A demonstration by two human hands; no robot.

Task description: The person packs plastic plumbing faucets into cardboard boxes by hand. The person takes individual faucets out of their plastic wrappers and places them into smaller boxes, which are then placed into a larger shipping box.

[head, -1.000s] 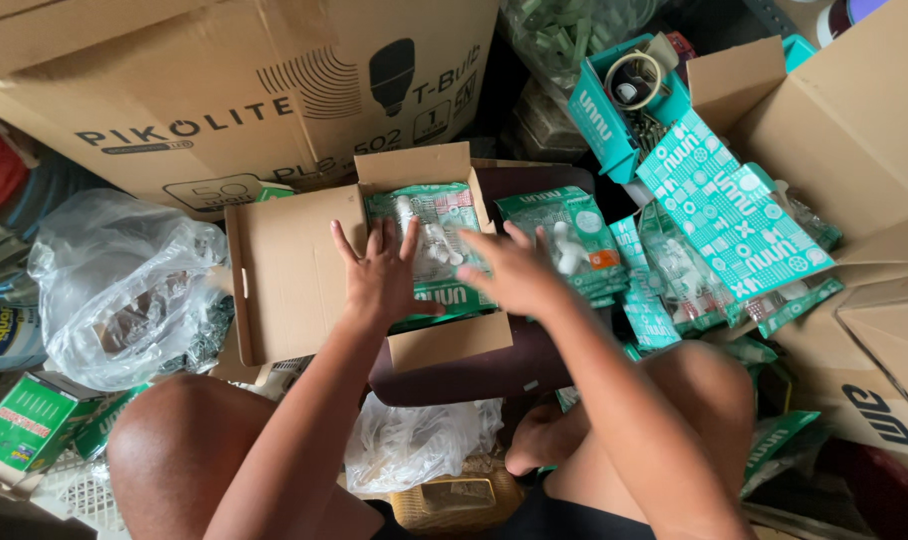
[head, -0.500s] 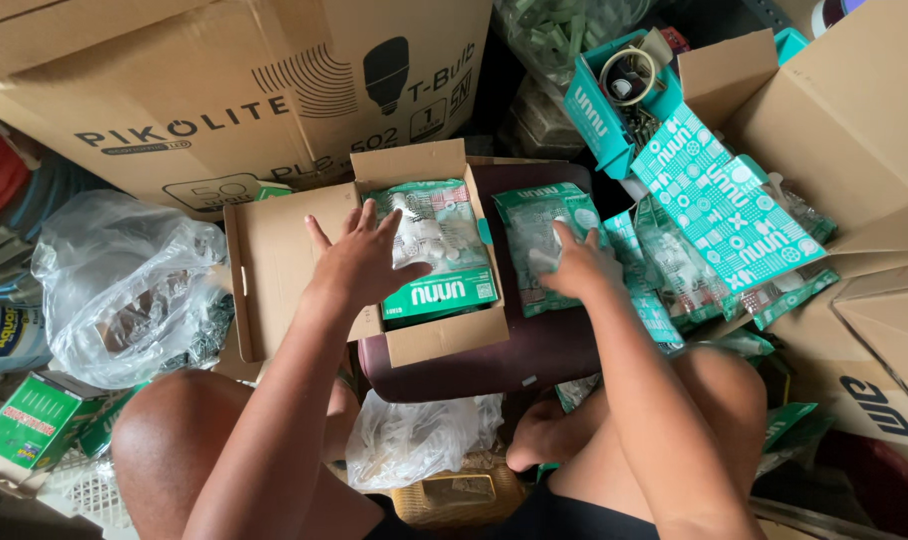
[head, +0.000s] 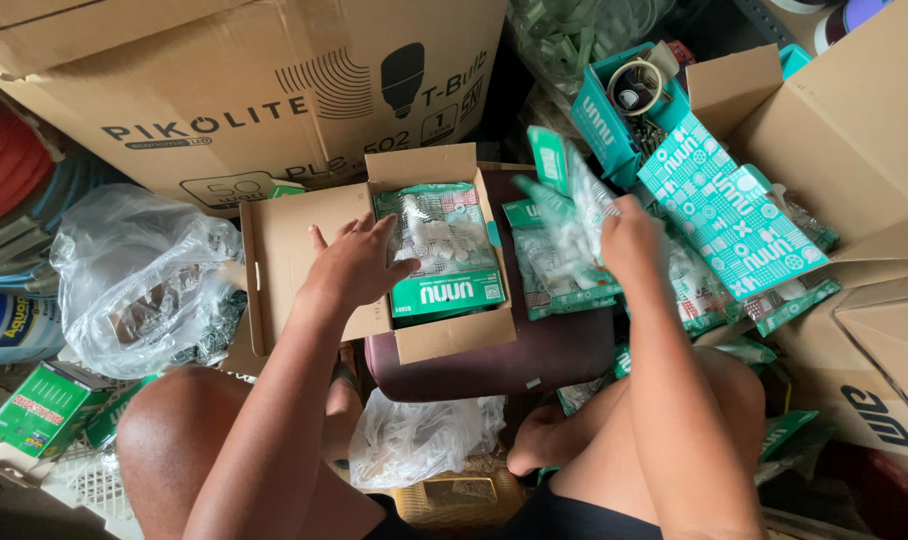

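Closest to you, between your bare knees, lies a crumpled clear plastic bag, and just beyond it a dark maroon stool carries the small cardboard box you are filling.

Your left hand lies flat with its fingers spread, holding nothing, pressing on the box's open left flap with its fingertips at the edge of the green-and-white packet that lies face up inside. Keep that palm down: it steadies the box (the stool is a narrow seat for it) and holds the flap out of the way.

Your right hand is closed around another packet of the same kind, lifted and tilted, blurred with motion, just to the right of the box and above the loose packets spread on the stool's right side. The likely best way, as I judge it, is to bring the held packet in level and square to the one already packed, so it lies flat on top without catching the box's right wall or its front flap.

Farther off, a teal patterned carton leans against a large open cardboard box on your right, a clear bag of dark small parts lies at your left, and a big printed carton stands behind everything.
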